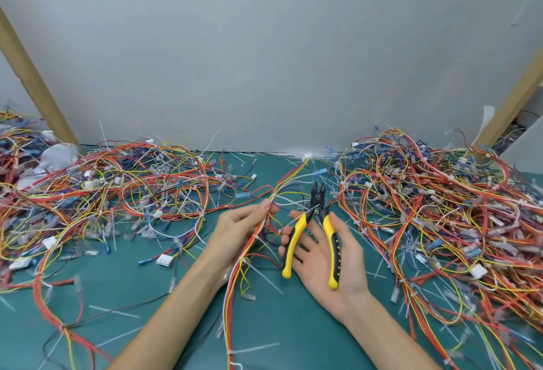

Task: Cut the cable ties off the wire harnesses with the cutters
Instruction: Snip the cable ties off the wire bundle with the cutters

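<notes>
My left hand [239, 224] pinches a wire harness [235, 287] of red, yellow and white wires near its fanned-out top, above the green mat. White cable ties [256, 235] wrap the harness just below my fingers and further down. My right hand [326, 255] lies palm up with the yellow-and-black cutters [316, 231] across it, handles spread apart. Its fingers curl lightly under the left handle, and the thumb lies along the right one. The black jaws [318, 193] point away from me, just right of the harness.
Large tangled heaps of harnesses lie at left [111, 193] and right [458, 214]. Cut white ties litter the green mat [164, 331]. A grey wall panel [264, 61] stands behind, with wooden posts at left [32, 76] and right [511, 99].
</notes>
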Demonstrator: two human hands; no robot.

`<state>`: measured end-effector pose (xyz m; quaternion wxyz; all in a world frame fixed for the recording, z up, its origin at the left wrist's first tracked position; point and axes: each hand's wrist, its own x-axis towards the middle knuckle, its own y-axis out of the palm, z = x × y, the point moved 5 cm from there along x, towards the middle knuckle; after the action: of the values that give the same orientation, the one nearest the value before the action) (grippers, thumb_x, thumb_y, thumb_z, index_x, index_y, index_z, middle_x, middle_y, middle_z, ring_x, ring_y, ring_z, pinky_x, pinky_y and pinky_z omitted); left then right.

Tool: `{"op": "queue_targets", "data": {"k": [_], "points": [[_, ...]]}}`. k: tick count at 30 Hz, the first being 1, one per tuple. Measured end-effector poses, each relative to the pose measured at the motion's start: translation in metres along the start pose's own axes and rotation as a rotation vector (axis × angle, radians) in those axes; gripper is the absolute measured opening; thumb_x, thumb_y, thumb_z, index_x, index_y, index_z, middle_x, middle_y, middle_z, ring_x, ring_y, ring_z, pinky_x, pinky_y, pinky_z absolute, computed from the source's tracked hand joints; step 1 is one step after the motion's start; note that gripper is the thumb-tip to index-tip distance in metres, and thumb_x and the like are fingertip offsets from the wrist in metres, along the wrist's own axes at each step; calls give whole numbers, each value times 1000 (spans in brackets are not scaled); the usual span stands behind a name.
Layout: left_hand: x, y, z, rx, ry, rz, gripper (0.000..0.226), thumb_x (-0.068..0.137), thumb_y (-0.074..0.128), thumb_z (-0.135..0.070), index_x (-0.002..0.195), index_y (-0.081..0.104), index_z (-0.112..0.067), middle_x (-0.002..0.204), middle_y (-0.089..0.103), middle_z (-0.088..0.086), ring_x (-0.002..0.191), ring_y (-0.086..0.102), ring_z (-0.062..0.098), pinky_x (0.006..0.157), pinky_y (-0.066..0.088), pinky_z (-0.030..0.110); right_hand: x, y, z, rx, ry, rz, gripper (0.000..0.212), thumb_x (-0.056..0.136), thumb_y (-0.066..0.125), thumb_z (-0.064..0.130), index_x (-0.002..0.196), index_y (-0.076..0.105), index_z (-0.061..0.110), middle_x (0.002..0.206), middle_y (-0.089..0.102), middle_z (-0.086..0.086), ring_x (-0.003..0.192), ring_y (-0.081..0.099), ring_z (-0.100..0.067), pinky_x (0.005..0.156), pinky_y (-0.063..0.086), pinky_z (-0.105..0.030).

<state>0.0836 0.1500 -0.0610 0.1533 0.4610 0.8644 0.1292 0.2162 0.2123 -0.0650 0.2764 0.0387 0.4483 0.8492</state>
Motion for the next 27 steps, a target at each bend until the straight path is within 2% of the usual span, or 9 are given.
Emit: {"op": "queue_targets", "data": {"k": [2,4,8,11,15,18,22,27], "points": [[1,0,-3,13,61,-50,34,77,69,-39,89,77,-8,52,31,2,44,29,10,42,29,16,-1,1,-1,-10,-5,6,56,91,50,50,119,65,5,99,62,-20,89,63,-30,85,54,-42],[0,-1,-3,-8,79,-77,32,81,66,-35,90,74,-5,49,27,-2,40,25,7,38,26,13,-2,2,-2,-8,0,26,57,91,50,52,118,65,4,99,61,-20,89,63,-31,85,53,-44],[1,0,-3,-90,106,-53,23,83,64,-25,91,63,-3,47,38,-6,36,30,3,36,27,12,-7,3,-6,-3,46,55,59,89,51,52,116,65,2,100,60,-20,91,60,-37,87,50,-53],[3,-2,-1,-57,144,-58,16,91,61,-17,96,62,-2,51,48,-8,42,40,2,44,37,12,-10,6,2,-33,47,-56,56,88,51,49,117,63,3,94,59,-19,88,61,-40,85,50,-60],[5,-4,0,-16,223,-96,6,89,65,-12,89,61,-7,63,57,-4,55,53,5,54,47,14,-20,16,38,-286,66,-180,62,85,53,51,123,60,3,87,59,-15,79,60,-36,77,54,-58],[5,-2,0,63,286,-111,13,88,67,-10,79,58,-10,61,58,-4,54,52,7,55,46,15,-33,31,61,-442,130,-78,63,85,57,50,126,61,3,92,58,-17,80,60,-35,74,54,-56],[2,-1,-2,162,361,-99,22,86,71,-12,70,56,-15,57,53,-6,52,46,8,51,39,15,-45,45,52,-556,376,87,67,82,57,52,128,60,3,95,56,-18,83,58,-34,71,53,-52],[-1,3,-4,292,452,-79,19,85,69,-2,73,57,-11,52,52,-14,51,43,-2,51,36,10,-45,38,30,-752,462,-10,65,84,53,53,123,62,2,91,57,-16,79,58,-30,67,54,-48]]}}
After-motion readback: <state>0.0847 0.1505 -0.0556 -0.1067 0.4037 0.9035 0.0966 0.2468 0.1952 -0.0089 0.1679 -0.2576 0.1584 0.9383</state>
